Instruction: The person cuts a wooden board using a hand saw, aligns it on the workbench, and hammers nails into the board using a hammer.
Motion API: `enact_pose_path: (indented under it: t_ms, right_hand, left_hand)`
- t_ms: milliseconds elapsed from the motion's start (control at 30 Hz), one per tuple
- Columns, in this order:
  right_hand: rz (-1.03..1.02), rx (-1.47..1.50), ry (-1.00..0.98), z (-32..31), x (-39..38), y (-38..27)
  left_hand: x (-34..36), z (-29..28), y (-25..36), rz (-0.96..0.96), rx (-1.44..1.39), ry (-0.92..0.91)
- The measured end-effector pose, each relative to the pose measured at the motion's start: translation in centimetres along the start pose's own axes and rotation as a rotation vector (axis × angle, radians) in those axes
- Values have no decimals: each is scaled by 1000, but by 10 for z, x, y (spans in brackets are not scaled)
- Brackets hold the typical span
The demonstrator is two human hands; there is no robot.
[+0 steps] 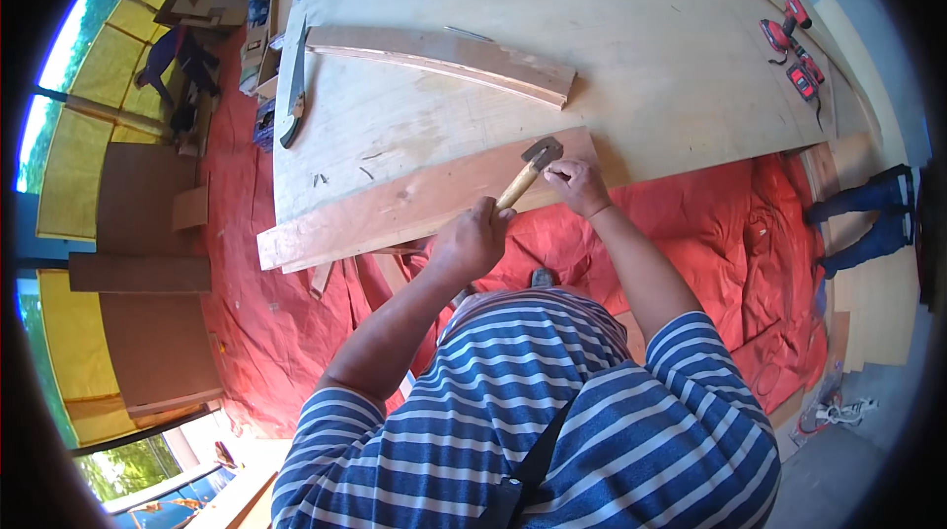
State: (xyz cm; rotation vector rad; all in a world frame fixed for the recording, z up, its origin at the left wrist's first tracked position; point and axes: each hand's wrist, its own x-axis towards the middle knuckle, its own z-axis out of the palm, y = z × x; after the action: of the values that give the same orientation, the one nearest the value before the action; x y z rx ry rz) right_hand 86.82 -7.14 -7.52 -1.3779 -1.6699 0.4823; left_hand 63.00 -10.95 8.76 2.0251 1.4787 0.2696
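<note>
My left hand (472,241) is wrapped round the wooden handle of a hammer (519,184). The dark metal head lies over a long reddish wooden board (414,192) at the table's near edge. Close beside the hammer head, my right hand (580,186) has its fingers pinched together above the board's right end. Whatever is between those fingers is too small to make out. Farther back on the pale plywood tabletop (681,66) rests a second, slightly curved wooden piece (444,54).
A handsaw (295,95) lies at the tabletop's left edge. Red cordless power tools (792,46) are at the far right. Red sheeting (691,253) covers the floor. One person (178,66) bends over at the far left; another person's legs (863,218) show at right.
</note>
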Motion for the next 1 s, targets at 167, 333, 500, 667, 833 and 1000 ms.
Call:
enact_pose_path:
  t_ms: [167, 333, 500, 667, 833, 1000]
  right_hand:
    - [-7, -112, -52, 0, -4, -1]
    - [-4, -85, 7, 2, 0, 4]
    - [54, 17, -51, 5, -5, 12]
    - [94, -81, -82, 1, 1, 5]
    - [-5, -282, 62, -28, 26, 36]
    - [334, -701, -38, -22, 32, 36]
  left_hand:
    - [-1, 1, -3, -47, 36, -53]
    - [5, 11, -7, -23, 22, -37]
    - [-3, 12, -4, 29, 23, -2]
    - [9, 11, -9, -160, 90, -105]
    - [-11, -16, 16, 27, -12, 86]
    - [-4, 5, 7, 41, 17, 81]
